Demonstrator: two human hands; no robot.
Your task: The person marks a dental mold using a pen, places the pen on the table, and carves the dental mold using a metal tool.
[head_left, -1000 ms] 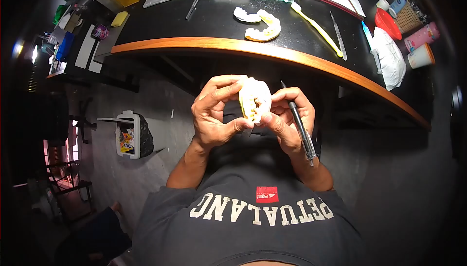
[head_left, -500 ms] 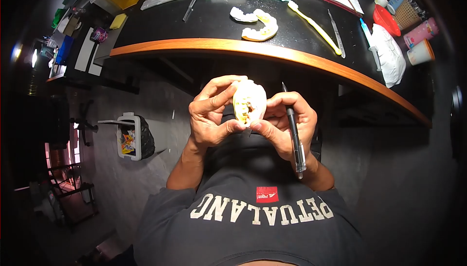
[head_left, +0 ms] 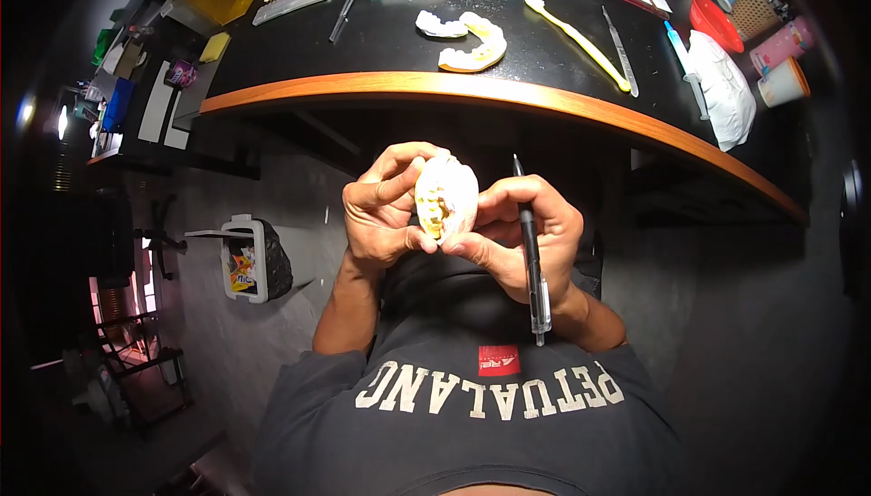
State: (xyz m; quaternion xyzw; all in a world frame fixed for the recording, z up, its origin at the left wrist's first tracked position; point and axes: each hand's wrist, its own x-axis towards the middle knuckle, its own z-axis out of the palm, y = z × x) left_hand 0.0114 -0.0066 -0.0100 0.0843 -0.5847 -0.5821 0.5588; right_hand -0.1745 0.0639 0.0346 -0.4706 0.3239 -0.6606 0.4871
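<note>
A pale dental cast (head_left: 458, 189), whitish with yellow along the tooth row, is held up between both hands below the desk edge, tilted on its side. My left hand (head_left: 379, 210) pinches it from the left, thumb at the bottom and fingers near the top. From the right, my right hand (head_left: 547, 235) touches its lower part with thumb and fingertips. A black pen with a clear end (head_left: 531, 255) also sits in my right hand, its tip pointing up. Fine detail on the cast is washed out by bright light.
On the black desk lie a horseshoe-shaped cast (head_left: 490, 49), a smaller white piece (head_left: 439, 25), a yellow toothbrush (head_left: 581, 40), a thin metal tool (head_left: 621, 53), a syringe (head_left: 687, 69) and a white bag (head_left: 726, 97). An open bin (head_left: 261, 260) stands on the floor at left.
Both hands and the cast have shifted a little left in view, and the cast has turned slightly. The pen hangs lower and nearer upright. The desk has moved slightly up and left in view.
</note>
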